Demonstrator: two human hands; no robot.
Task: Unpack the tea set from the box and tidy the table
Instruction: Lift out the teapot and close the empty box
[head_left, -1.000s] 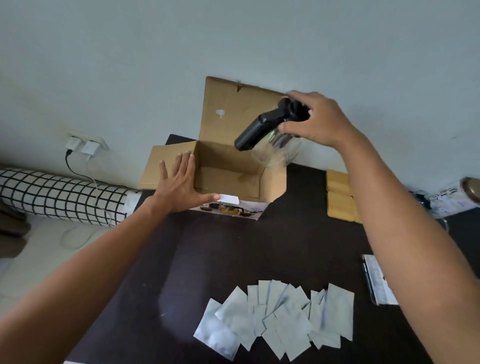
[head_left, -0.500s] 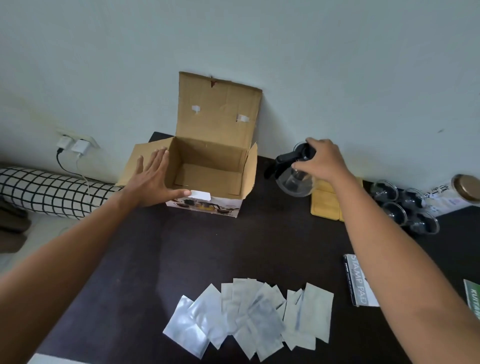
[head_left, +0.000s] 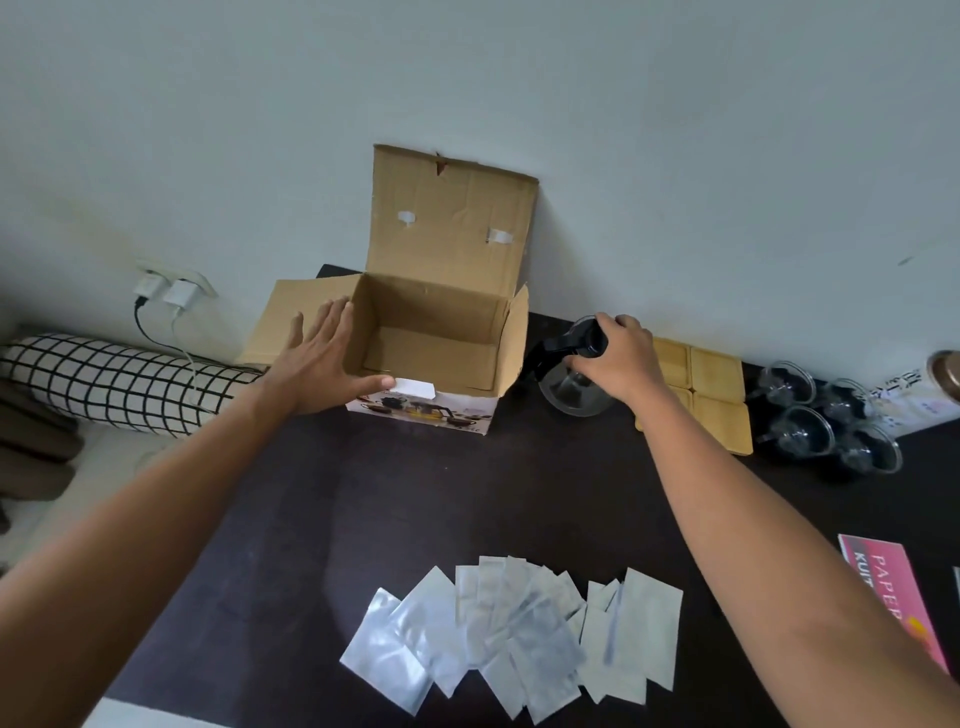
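An open cardboard box (head_left: 447, 312) stands at the table's far edge with its lid flap up against the wall; its inside looks empty. My left hand (head_left: 322, 364) lies flat on the box's left front corner, fingers spread. To the right of the box a glass teapot (head_left: 571, 395) with a black handle and lid rests on the dark table (head_left: 291, 519). My right hand (head_left: 618, 364) grips it from above at the lid. Several glass cups (head_left: 826, 421) with black bases stand at the far right.
Yellow square coasters (head_left: 717, 384) lie between the teapot and the cups. Several silvery sachets (head_left: 519, 634) are fanned out near the front edge. A pink paper pack (head_left: 893, 587) lies at the right. A checked bolster (head_left: 119, 384) and wall plugs (head_left: 166, 291) are left of the table.
My right hand has carried the teapot from above the box down to the table on the box's right. My left hand has stayed on the box. The view has shifted right.
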